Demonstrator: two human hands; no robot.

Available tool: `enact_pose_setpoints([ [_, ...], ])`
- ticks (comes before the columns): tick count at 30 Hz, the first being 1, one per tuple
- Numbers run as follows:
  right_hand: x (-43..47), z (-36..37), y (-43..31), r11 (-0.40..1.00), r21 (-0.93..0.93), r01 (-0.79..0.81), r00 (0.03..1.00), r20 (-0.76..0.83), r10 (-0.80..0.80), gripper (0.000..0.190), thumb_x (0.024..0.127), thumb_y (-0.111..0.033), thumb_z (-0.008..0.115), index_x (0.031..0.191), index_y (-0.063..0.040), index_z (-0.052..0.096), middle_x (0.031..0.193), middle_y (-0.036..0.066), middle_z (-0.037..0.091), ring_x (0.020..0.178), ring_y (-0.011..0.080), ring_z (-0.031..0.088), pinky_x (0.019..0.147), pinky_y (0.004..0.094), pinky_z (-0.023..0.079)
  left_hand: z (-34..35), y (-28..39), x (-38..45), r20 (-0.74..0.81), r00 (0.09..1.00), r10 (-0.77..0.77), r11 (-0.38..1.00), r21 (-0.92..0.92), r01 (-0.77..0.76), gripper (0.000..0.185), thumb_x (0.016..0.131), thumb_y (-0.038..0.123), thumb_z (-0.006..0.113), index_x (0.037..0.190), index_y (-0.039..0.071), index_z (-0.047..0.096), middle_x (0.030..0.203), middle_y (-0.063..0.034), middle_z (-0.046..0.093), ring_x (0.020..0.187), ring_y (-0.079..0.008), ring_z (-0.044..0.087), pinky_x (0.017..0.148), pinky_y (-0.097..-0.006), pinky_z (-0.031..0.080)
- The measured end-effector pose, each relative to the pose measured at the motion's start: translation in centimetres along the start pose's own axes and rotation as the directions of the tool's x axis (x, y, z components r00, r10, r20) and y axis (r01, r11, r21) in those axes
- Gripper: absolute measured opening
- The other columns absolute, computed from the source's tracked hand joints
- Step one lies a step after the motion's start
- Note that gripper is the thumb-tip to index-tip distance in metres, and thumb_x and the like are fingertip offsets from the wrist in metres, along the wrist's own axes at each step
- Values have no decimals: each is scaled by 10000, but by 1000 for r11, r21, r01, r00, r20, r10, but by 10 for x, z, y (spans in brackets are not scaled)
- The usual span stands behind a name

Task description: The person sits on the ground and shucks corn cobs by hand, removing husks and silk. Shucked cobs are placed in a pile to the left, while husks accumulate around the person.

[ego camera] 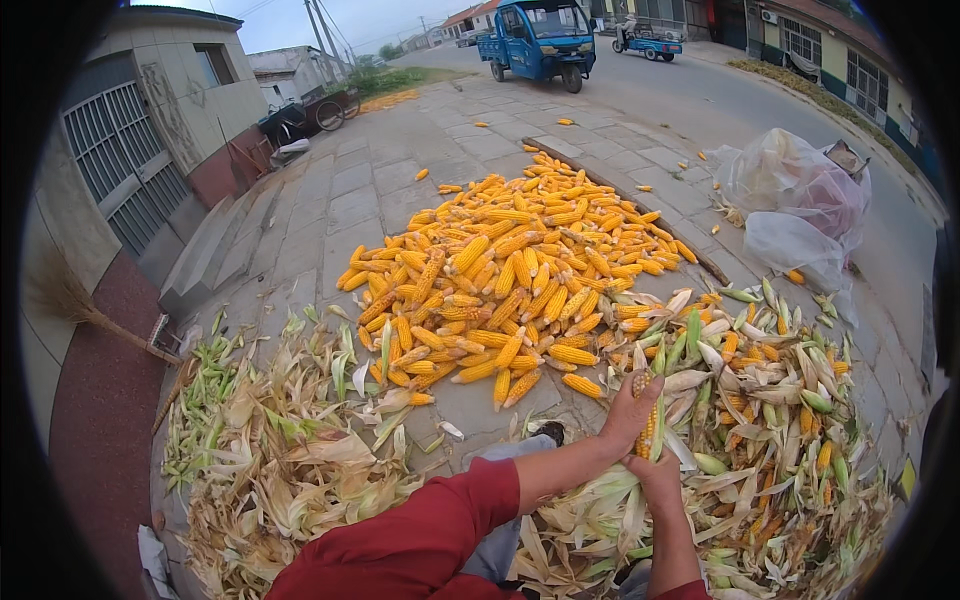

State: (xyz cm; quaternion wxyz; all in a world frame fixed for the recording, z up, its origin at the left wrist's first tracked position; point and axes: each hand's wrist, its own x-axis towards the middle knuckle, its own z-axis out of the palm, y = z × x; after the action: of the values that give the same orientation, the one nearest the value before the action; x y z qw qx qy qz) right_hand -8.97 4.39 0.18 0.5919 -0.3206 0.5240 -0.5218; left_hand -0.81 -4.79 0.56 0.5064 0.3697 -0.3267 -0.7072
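Note:
Between my hands is a yellow ear of corn (pixel 646 433), partly stripped, with a green husk still along its right side. My left hand (pixel 628 412) wraps the upper part of the ear. Lower down, my right hand (pixel 658 480) grips the base end and the husk there; its fingers are partly hidden. Husked yellow ears form a large heap (pixel 502 277) on the paving ahead of me. Close by on the right lies a pile of ears still in their husks (pixel 772 420).
Loose corn husks (pixel 300 465) spread at the left. A wooden pole (pixel 630 199) edges the heap's right side. Beyond it sit clear plastic bags (pixel 795 202). A broom (pixel 112 321) leans by the wall. On the road are a blue cargo tricycle (pixel 544 45) and another cart (pixel 651 46) with a rider.

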Motion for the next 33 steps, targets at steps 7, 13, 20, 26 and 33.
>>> enact_pose_setpoints([
  [7, 6, -4, 11, 965, -174, 197, 972, -97, -216, 503, 626, -138, 774, 1068, 15, 590, 918, 79, 651, 780, 137, 603, 729, 269, 489, 3, 7, 5, -28, 995, 95, 994, 55, -94, 527, 830, 441, 681, 1115, 36, 501, 951, -24, 539, 807, -107, 503, 740, -272, 441],
  [13, 0, -8, 8, 954, -288, 83, 994, -50, -102, 441, 654, -135, 769, 1034, 22, 610, 894, 80, 669, 774, 137, 619, 724, 288, 498, -4, -6, 11, 11, 997, 75, 997, -8, -75, 475, 878, 474, 601, 1083, 64, 476, 858, -49, 561, 697, -125, 567, 609, -282, 499],
  [20, -8, -3, 8, 880, -473, 40, 993, -77, -87, 242, 688, -122, 720, 891, 2, 674, 783, 48, 675, 681, 116, 606, 665, 299, 499, -8, 2, 16, 101, 988, -118, 992, 49, 113, 602, 859, 511, 612, 1188, 27, 473, 1015, -66, 571, 854, -131, 551, 756, -300, 475],
  [26, -7, 0, 21, 889, -443, 115, 992, 14, -122, 292, 671, -171, 728, 902, -1, 678, 789, 69, 689, 710, 132, 642, 690, 301, 507, -13, 1, 22, 112, 985, -129, 986, 116, 116, 535, 890, 462, 589, 1190, 28, 502, 1010, -67, 603, 864, -137, 573, 759, -303, 495],
  [33, -17, 5, 13, 828, -561, 11, 998, -51, -48, 359, 645, -202, 748, 930, 2, 673, 806, 105, 695, 748, 197, 676, 717, 328, 512, -9, 12, 14, 105, 963, -250, 951, 213, 223, 533, 881, 472, 595, 1139, 8, 539, 941, -49, 580, 851, -128, 537, 759, -292, 460],
])
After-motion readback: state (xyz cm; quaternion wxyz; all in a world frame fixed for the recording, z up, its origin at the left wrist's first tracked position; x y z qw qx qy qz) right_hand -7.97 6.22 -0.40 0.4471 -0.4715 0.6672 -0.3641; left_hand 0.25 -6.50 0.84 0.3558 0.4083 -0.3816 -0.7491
